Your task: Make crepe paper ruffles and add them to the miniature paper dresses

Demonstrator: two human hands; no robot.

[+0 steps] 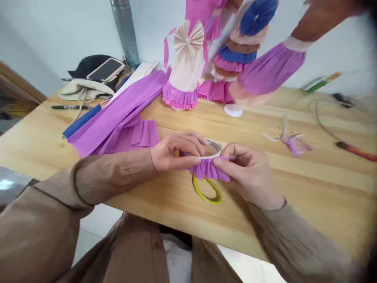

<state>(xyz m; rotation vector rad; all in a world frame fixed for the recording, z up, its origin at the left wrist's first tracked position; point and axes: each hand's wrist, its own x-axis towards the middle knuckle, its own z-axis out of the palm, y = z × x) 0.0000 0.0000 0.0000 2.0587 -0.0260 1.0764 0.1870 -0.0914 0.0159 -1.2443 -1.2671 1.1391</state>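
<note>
While pinched from either side, lying crosswise

Right in the middle now, gripping the white ring by its left side with the left hand, fingers curled over the top, thumb laid along the near edge. Across from that, pinching the right end of the purple frill between thumb and forefinger of the right hand, a narrow, close hold. And look at the lie of it: running side to side along the ring's near edge, from beside the left thumb over to the right one, pleats hanging towards the body. No gap to cross on either side, with ring nearer the left, frill's end nearer the right. Just on the near side, partly under the frill, a yellow loop on the table. Touching wood beneath the ring or not? Impossible to tell from here
</note>
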